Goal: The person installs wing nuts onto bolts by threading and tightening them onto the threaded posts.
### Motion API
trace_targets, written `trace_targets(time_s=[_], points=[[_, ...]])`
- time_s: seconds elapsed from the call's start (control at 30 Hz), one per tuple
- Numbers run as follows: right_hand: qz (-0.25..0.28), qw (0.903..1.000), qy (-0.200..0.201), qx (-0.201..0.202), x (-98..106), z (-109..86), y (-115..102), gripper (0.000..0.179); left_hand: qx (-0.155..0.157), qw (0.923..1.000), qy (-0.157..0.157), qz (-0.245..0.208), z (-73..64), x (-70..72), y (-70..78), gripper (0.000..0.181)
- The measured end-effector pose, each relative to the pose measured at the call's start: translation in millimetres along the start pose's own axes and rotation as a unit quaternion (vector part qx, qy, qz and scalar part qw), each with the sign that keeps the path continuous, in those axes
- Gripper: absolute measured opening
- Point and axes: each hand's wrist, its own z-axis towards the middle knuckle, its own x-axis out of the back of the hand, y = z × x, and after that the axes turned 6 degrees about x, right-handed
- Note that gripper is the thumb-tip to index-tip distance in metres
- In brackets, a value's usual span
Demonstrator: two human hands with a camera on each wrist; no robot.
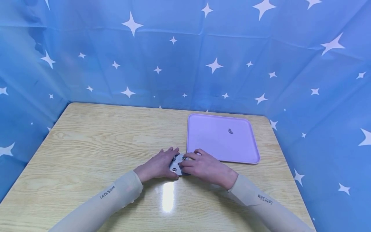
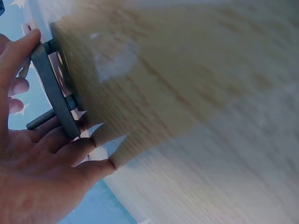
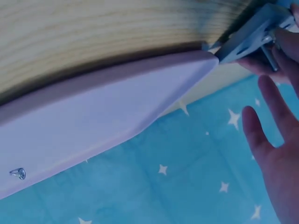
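A grey metal plate (image 1: 175, 168) with round holes stands low over the table in front of me, bolts through it. My left hand (image 1: 160, 165) grips its left side, thumb at the near edge and fingers toward the far edge. In the left wrist view a threaded bolt (image 2: 41, 119) sticks out of the plate, with a bolt head on the opposite face. My right hand (image 1: 207, 167) bends over the plate's right part, fingertips pinching at a small bolt mostly hidden by them. Another bolt (image 3: 269, 58) projects beside these fingers in the right wrist view, its other fingers spread loosely.
A lilac tray (image 1: 214, 138) lies just beyond and right of my right hand, its near left corner close to the plate. One small dark metal piece (image 1: 230, 131) lies on it. Blue star-patterned cloth (image 1: 185, 58) hangs around the wooden table (image 1: 110, 138).
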Motion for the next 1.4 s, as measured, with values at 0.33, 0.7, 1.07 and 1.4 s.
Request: trace_targets(time_s=[0.33,0.7,1.07,1.4], points=[[-0.02,0.9987,0.029,-0.038,-10.6,8.5,-6.8,0.014,-0.008,1.0,0.005,-0.002,0.2,-1.4,-1.3,0.099],[0.026,0.9724,0.093,-0.212,-22.5,24.2,-28.2,0.018,-0.021,0.9997,0.014,0.004,-0.5,-2.3,-1.3,0.096],[0.065,0.9612,0.077,-0.257,-18.5,25.4,-33.4,0.018,-0.017,0.9998,0.013,0.001,-1.4,-2.4,-0.3,0.095],[0.045,0.9977,0.008,-0.05,0.0,6.0,-9.8,0.034,-0.01,0.9999,0.0,0.004,-1.6,-0.3,0.8,0.095]])
